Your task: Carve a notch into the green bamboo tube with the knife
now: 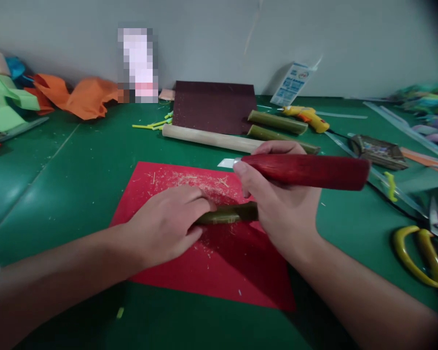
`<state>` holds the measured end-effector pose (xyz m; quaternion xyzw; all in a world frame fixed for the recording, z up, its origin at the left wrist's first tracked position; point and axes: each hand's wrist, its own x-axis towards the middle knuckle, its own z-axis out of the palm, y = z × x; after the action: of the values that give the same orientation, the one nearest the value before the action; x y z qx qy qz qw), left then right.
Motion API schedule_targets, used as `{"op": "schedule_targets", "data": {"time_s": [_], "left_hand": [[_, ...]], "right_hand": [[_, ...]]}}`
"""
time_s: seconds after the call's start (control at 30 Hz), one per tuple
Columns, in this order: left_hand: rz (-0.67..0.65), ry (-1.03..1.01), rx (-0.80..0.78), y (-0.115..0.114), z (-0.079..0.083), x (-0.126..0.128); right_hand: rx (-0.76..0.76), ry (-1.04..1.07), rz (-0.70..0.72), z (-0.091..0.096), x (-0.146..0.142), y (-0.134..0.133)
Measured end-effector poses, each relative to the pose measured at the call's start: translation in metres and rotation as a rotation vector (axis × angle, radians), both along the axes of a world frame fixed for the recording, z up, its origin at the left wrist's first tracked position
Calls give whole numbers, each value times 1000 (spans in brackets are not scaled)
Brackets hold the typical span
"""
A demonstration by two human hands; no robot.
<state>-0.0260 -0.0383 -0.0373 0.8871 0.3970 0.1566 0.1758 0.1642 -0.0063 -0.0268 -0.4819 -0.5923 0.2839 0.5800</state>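
Observation:
My left hand is closed over one end of a short green bamboo piece that lies on a red sheet. My right hand grips a knife with a long dark red handle. The handle points right, and a bit of pale blade shows at its left end. The right hand also rests against the other end of the bamboo piece. Pale shavings are scattered over the far part of the red sheet.
On the green table lie a pale wooden rod, two green bamboo pieces, a dark maroon sheet, a yellow glue gun and yellow-handled scissors. Orange and green paper scraps sit far left.

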Motion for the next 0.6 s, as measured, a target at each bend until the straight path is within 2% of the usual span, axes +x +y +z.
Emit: {"op": "schedule_targets", "data": {"time_s": [0.2, 0.33, 0.43, 0.6], "left_hand": [[-2, -55, 117, 13, -7, 3], [-7, -95, 146, 16, -9, 3], [-8, -119, 144, 19, -10, 3], [19, -107, 144, 22, -12, 3]], "right_hand": [[-73, -17, 111, -3, 2, -3], [-43, -186, 214, -3, 7, -2], [16, -288, 206, -1, 8, 0], [-61, -248, 161, -5, 3, 3]]}}
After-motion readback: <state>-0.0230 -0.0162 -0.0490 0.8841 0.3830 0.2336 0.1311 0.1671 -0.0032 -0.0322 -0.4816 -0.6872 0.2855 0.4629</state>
